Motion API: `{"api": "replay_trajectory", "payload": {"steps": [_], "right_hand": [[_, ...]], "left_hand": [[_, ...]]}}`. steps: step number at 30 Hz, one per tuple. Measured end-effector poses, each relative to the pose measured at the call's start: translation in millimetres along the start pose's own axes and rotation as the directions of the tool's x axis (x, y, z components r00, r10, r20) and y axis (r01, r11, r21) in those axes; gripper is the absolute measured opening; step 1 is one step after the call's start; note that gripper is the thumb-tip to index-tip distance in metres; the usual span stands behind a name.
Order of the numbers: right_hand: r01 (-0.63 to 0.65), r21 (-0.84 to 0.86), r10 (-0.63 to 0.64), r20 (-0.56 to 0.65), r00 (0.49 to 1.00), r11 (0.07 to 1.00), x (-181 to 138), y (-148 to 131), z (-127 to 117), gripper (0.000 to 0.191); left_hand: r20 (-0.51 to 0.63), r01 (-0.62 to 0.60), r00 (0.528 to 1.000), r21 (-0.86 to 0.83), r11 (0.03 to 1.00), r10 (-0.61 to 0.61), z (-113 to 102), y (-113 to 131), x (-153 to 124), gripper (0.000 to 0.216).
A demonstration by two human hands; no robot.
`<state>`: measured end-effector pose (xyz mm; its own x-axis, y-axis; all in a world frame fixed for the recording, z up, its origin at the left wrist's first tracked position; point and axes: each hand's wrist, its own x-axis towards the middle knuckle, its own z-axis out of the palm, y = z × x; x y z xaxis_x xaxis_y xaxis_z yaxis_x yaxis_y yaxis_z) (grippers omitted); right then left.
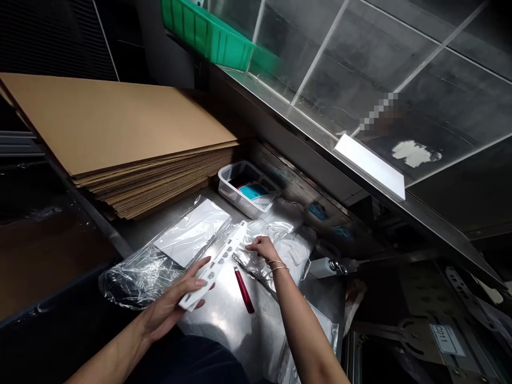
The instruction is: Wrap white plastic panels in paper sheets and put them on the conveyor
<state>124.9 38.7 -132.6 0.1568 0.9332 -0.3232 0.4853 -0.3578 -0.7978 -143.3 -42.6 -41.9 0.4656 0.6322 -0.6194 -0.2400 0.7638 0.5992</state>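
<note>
A long, flat white strip with a row of dark rectangular marks (pixel 219 261) stood in the left hand (pixel 176 298), above the shiny bare metal tabletop (pixel 224 322). Thumb and fingers gripped its near end, probably so that most of the marked face stayed uncovered. Its long axis ran diagonally from that grip, away and to the right, the far end pointing towards the clear, shallow plastic tub (pixel 234 197); the marked face was turned up.

The right hand (pixel 264 248) was curled in beside the far half, thumb and forefinger close; whether it pinched anything could not be told. Below and between the hands lay a slim red cutter (pixel 244 290), presumably there for easy reach. Left of the strip, a clear glossy bag with white sheets (pixel 192 232) lay flat; crumpled clear plastic wrapping (pixel 286 213) was bunched behind the right hand. Farther out, the tall brown cardboard stack (pixel 120 122) lay flat, likely for stability.
</note>
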Motion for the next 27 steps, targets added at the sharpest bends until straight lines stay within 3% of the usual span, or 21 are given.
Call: {"api": "replay_trajectory", "payload": {"steps": [3,7,11,13,16,19,21,27], "right_hand": [[0.023,0.281,-0.014,-0.037,0.999,0.959,-4.4,2.8,-11.6,0.032],[0.193,0.554,-0.046,-0.268,0.962,0.81,-10.3,-4.4,-27.3,0.038],[0.306,0.634,-0.028,-0.409,0.912,0.71,-14.0,-10.2,-40.4,0.032],[0.317,0.627,-0.025,-0.429,0.903,0.711,-16.6,-8.8,-37.5,0.028],[0.311,0.602,-0.023,-0.436,0.9,0.736,-20.5,-2.6,-22.4,0.025],[0.297,0.596,0.031,-0.477,0.879,0.746,-22.3,3.9,-6.9,0.023],[0.293,0.605,0.073,-0.505,0.86,0.74,-22.3,5.6,-2.5,0.024],[0.363,0.594,0.075,-0.585,0.808,0.718,-21.6,-4.2,-18.6,0.034]], "left_hand": [[0.036,0.025,0.999,0.108,0.994,-0.029,13.2,-3.3,31.7,0.067],[0.0,0.035,0.999,0.267,0.963,-0.036,17.9,-10.0,57.3,0.064],[0.15,-0.058,0.987,0.06,0.996,0.049,7.9,-10.7,47.6,0.066],[0.28,-0.137,0.949,-0.051,0.989,0.145,8.6,-2.1,36.6,0.072],[0.386,-0.245,0.9,0.063,0.968,0.202,23.4,19.2,26.4,0.077],[0.343,-0.181,0.936,0.284,0.941,0.077,42.1,33.4,31.8,0.076],[0.29,-0.108,0.957,0.32,0.941,0.011,48.5,31.8,41.9,0.076],[0.148,-0.03,0.989,0.327,0.945,-0.02,34.3,7.9,54.5,0.078]]}}
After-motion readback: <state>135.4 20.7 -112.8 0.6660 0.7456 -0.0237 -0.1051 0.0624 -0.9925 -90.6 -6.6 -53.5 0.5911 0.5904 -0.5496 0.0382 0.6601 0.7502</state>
